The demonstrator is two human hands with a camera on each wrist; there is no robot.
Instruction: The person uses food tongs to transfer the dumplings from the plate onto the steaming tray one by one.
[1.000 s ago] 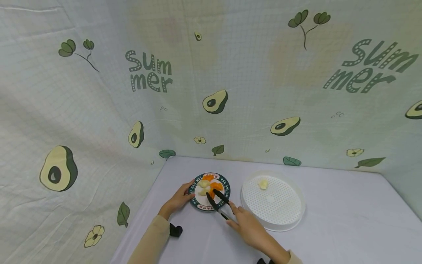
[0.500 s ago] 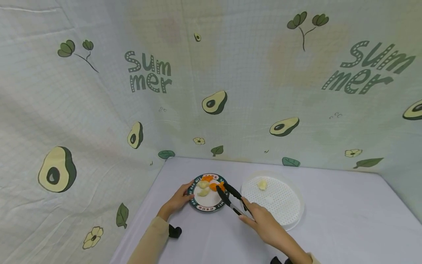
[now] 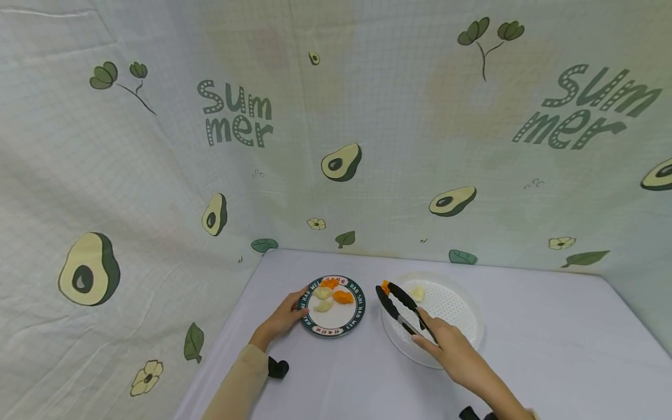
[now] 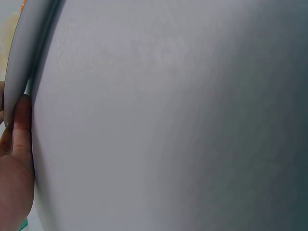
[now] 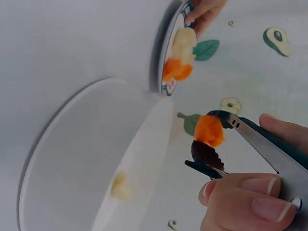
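My left hand (image 3: 283,316) grips the left rim of a round plate (image 3: 329,331) with a green lettered border. In the left wrist view, its fingers (image 4: 21,130) pinch the plate's edge. Two orange dumplings (image 3: 343,297) and two pale yellow dumplings (image 3: 323,305) lie on the plate. My right hand (image 3: 450,345) holds black-tipped metal tongs (image 3: 404,321). Between the tong tips is an orange dumpling (image 5: 210,131), held above the left edge of a round white perforated steamer tray (image 3: 446,326). One pale yellow dumpling (image 3: 417,293) sits on that tray.
Both dishes stand on a table with a white cloth (image 3: 551,338), the plate left of the tray. A printed cloth (image 3: 388,128) with avocados hangs behind and along the left side. Dark wrist straps (image 3: 278,368) show at the arms.
The tongs have picked an orange dumpling off the plate, and my right hand has carried it rightward to the tray's edge. My left hand stays on the plate rim.
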